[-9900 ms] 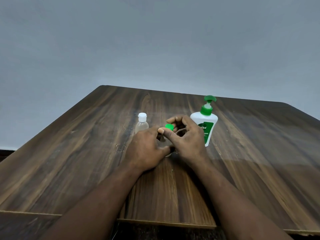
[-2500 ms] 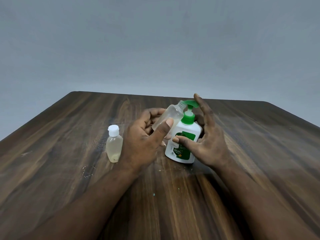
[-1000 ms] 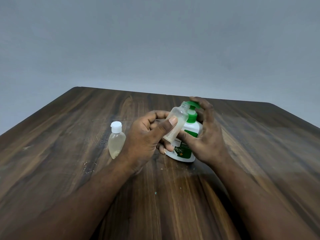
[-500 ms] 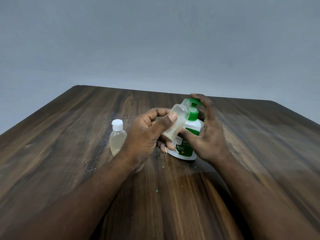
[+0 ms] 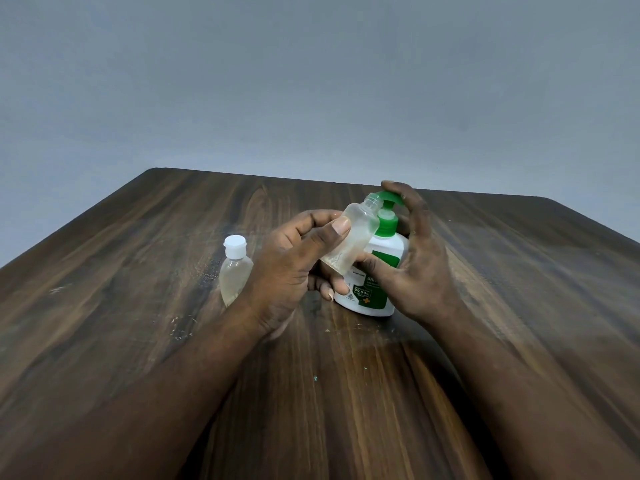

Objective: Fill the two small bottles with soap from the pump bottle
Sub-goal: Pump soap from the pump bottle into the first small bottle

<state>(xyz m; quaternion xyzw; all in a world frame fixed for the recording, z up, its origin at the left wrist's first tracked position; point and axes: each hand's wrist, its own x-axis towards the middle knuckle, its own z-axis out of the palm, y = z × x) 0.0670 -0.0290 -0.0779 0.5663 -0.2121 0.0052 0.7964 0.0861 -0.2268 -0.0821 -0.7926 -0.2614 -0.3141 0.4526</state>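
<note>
Your left hand gripped the uncapped bottle, tilted at the spout; your right hand curled round the pump bottle. Small bottles numbered two, the capped bottle standing left; pump bottles, one.

One view, from a camera worn on the person's head. It faces forward and downward over a dark wooden table, close to the pump bottle at mid-frame. Behind the pump bottle rises a grey wall; nearer than it, forearms enter from the bottom edge.
</note>
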